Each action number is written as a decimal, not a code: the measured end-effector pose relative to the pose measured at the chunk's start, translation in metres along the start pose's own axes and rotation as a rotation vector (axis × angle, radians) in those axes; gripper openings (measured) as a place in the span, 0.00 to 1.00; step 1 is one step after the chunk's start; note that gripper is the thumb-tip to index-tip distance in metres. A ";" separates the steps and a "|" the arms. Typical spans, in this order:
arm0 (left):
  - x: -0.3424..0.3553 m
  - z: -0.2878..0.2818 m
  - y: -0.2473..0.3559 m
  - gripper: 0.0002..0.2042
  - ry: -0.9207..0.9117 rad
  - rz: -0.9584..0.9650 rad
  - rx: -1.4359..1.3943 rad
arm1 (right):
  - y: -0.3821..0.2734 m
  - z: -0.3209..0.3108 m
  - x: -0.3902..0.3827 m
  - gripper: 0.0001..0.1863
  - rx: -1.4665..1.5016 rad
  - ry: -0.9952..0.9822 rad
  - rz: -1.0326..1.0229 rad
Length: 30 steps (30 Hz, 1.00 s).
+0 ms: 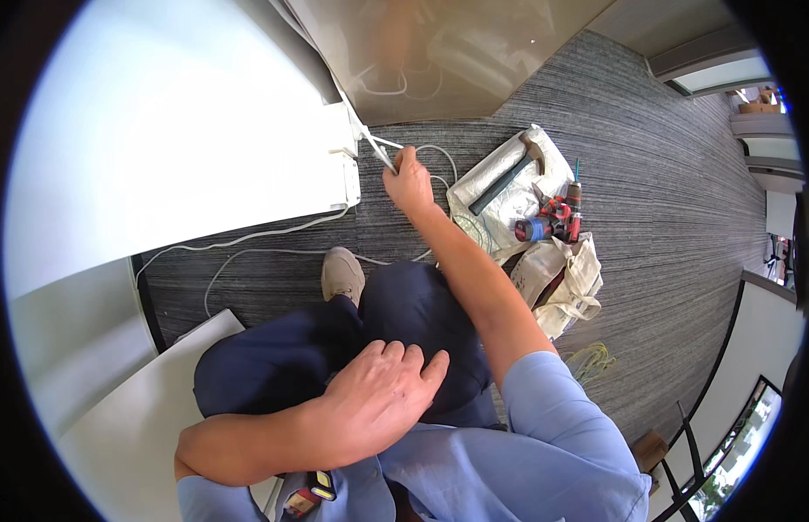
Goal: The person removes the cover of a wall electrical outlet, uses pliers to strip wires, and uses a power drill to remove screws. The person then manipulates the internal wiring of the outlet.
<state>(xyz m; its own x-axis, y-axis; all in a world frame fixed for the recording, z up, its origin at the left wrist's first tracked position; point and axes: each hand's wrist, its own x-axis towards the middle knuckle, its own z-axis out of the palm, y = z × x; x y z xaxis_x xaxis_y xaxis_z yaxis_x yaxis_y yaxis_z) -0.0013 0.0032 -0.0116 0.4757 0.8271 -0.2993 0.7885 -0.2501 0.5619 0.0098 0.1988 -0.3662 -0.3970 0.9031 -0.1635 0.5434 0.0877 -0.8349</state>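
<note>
My right hand (pixel 410 184) reaches forward to the lower corner of a large white panel (pixel 204 130). Its fingers are closed around a white cable (pixel 376 150) that runs along the panel's edge; the fingertips are partly hidden. A small white box-shaped fitting (pixel 351 178) sits at that corner, just left of the hand. My left hand (pixel 382 396) rests palm down on my bent leg, thumb apart from the fingers, holding nothing visible. Its fingertips are out of sight over the leg.
Right of my reaching arm, a hammer (pixel 502 186) lies on white plastic sheeting (pixel 487 170). Beside it are a red-and-black cordless drill (pixel 568 213) and a canvas bag (pixel 583 283). Loose pale cables (pixel 282 252) cross the grey carpet. A glossy beige panel (pixel 422 52) stands ahead.
</note>
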 end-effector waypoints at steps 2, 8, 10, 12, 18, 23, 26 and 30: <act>-0.002 0.001 -0.001 0.20 0.032 0.011 0.027 | -0.001 -0.004 0.008 0.09 -0.013 0.086 -0.078; -0.002 -0.005 -0.002 0.23 0.002 -0.015 0.042 | 0.005 -0.049 0.017 0.25 0.199 -0.054 0.040; -0.001 -0.008 0.000 0.23 -0.058 -0.039 0.013 | 0.010 -0.071 0.016 0.24 0.303 -0.145 0.147; 0.001 -0.009 0.003 0.24 -0.205 -0.072 -0.005 | 0.010 -0.089 0.012 0.23 0.659 0.053 0.266; 0.004 -0.007 0.001 0.20 -0.035 -0.032 0.041 | 0.006 -0.164 -0.067 0.22 1.000 0.372 0.255; 0.005 -0.010 -0.007 0.16 -0.145 -0.093 -0.045 | 0.012 -0.185 -0.199 0.30 0.833 -0.086 0.572; 0.006 -0.013 -0.016 0.13 -0.129 -0.118 -0.062 | 0.031 -0.184 -0.258 0.20 0.530 -0.145 0.773; 0.005 -0.013 -0.029 0.12 -0.109 -0.199 -0.089 | 0.075 -0.168 -0.328 0.19 0.400 -0.289 0.913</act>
<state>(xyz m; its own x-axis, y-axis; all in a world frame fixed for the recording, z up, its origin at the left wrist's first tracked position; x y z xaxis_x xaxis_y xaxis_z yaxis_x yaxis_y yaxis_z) -0.0264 0.0216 -0.0190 0.3576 0.7954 -0.4893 0.8354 -0.0383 0.5483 0.3047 -0.0200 -0.2868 -0.1485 0.4162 -0.8970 0.4624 -0.7726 -0.4350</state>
